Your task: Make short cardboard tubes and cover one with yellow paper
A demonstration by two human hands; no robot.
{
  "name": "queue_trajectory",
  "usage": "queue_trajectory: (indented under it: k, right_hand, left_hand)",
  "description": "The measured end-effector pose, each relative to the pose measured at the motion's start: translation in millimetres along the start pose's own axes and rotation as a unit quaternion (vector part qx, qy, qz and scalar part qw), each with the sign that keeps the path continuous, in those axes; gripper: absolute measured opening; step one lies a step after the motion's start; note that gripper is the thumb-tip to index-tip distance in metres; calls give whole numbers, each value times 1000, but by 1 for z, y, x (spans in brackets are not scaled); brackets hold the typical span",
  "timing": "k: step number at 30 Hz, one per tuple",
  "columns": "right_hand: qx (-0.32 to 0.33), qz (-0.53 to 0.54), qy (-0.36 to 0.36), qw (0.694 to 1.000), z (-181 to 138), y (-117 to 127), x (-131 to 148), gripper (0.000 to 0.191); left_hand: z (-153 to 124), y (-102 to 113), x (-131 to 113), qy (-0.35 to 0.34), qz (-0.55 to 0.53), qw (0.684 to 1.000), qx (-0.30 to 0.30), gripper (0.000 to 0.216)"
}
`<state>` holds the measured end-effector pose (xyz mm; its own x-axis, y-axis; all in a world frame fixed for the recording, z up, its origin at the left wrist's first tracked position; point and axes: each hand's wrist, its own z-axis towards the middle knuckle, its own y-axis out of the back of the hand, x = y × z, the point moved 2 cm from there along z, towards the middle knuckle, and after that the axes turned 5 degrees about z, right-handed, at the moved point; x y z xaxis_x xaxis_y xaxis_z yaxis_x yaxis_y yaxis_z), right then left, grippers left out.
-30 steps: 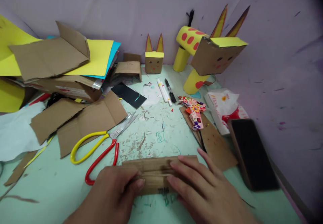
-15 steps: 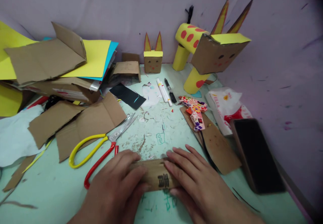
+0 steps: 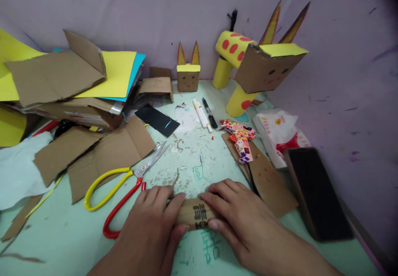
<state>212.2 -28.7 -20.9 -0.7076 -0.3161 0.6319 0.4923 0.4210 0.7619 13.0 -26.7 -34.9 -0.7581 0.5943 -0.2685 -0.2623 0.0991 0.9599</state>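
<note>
A rolled piece of cardboard with black printed characters lies across the table close to me, between both hands. My left hand is curled over its left end, thumb at the near side and fingers at the far side. On the right end, my right hand grips it in the same way. The ends of the roll are hidden under my palms. Scissors with one yellow and one red handle lie just left of my left hand, blades pointing away.
Cut cardboard pieces and a stack with yellow paper fill the left. A cardboard giraffe figure and a small eared box stand at the back. Markers, a hot-glue gun and a phone lie nearby.
The cardboard has turned in my hands, so its printed characters now show higher and more fully. My right fingers have drawn in, more bent around it.
</note>
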Motion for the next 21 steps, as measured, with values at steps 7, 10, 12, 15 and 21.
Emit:
queue_trajectory:
  k: [7, 10, 12, 15, 21]
  right_hand:
    - [22, 5, -24, 999, 3, 1, 5, 24]
    - [30, 6, -31, 999, 3, 1, 7, 21]
    - [27, 12, -32, 999, 3, 0, 9, 21]
    - [15, 10, -29, 999, 1, -3, 10, 23]
    - [-17, 26, -7, 999, -4, -9, 9, 31]
  left_hand:
    - [3, -2, -4, 33, 14, 998, 55, 38]
    - [5, -3, -4, 6, 13, 997, 74, 39]
    - [6, -2, -5, 2, 11, 997, 81, 40]
    - [5, -3, -6, 5, -2, 997, 77, 36]
    - [-4, -8, -12, -7, -20, 1000, 8, 31]
